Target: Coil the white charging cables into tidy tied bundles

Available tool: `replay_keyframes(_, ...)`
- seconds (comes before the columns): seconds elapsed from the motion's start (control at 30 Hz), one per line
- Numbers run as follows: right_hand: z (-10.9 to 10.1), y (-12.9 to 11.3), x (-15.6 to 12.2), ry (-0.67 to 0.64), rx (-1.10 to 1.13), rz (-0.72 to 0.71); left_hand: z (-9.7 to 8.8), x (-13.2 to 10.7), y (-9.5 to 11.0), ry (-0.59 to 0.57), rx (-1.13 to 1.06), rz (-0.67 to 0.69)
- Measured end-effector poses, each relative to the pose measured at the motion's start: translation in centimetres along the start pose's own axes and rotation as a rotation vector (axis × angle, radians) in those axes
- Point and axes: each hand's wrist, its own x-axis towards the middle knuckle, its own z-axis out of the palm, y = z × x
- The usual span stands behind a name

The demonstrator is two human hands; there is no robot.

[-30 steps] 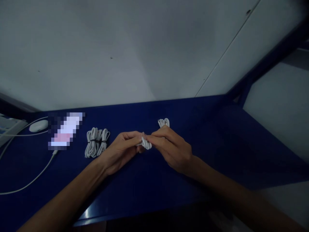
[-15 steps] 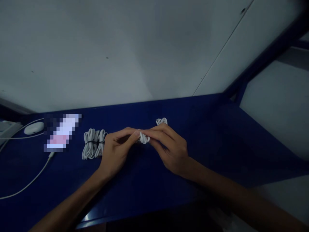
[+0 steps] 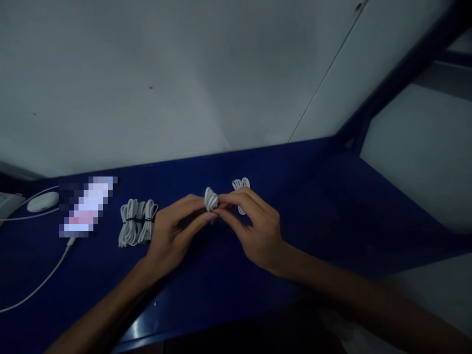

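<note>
A small coiled white cable (image 3: 211, 199) is held up between my two hands, above the blue table. My left hand (image 3: 177, 231) pinches it from the left with thumb and fingers. From the right, the fingertips of my right hand (image 3: 256, 226) close on the same coil. Its lower part and any tie around it are hidden by my fingers. Left of my left hand lie bundled white cables (image 3: 136, 222), bound with black ties. Another white cable coil (image 3: 241, 184) rests just behind my right hand, partly covered by it.
The blue table (image 3: 206, 295) runs along a pale wall (image 3: 165, 88). At the left lie a phone (image 3: 88, 204), blurred out, with a white cord (image 3: 47, 280) plugged in, and a white rounded object (image 3: 43, 201). A blue frame post (image 3: 398, 73) stands at the right.
Both hands have lifted the coil slightly, and it now stands more upright between the fingertips. More of the coil behind my right hand shows. The whole view has shifted a little.
</note>
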Motion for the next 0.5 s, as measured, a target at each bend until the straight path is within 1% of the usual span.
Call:
replay_keyframes(0.07,0.0,-0.1,0.0,-0.002,0.009,0.006,-0.4,0.1,0.0,-0.015,-0.012,-0.01)
replay_keyframes(0.13,-0.1,-0.1,0.0,0.011,0.004,-0.004,-0.7,0.1,0.0,-0.025,-0.036,-0.048)
replay_keyframes(0.23,-0.3,0.2,0.2,0.028,0.004,-0.037,-0.8,0.0,0.1,-0.027,-0.094,-0.128)
replay_keyframes(0.3,-0.6,0.5,0.3,-0.001,0.032,-0.041,-0.6,-0.1,0.1,-0.02,-0.17,-0.199)
replay_keyframes(0.4,-1.0,0.8,0.5,-0.066,0.089,0.016,-0.2,0.0,0.3,-0.004,-0.307,-0.285)
replay_keyframes(0.5,-1.2,0.8,0.6,-0.077,0.11,0.098,0.0,0.1,0.4,0.007,-0.365,-0.309)
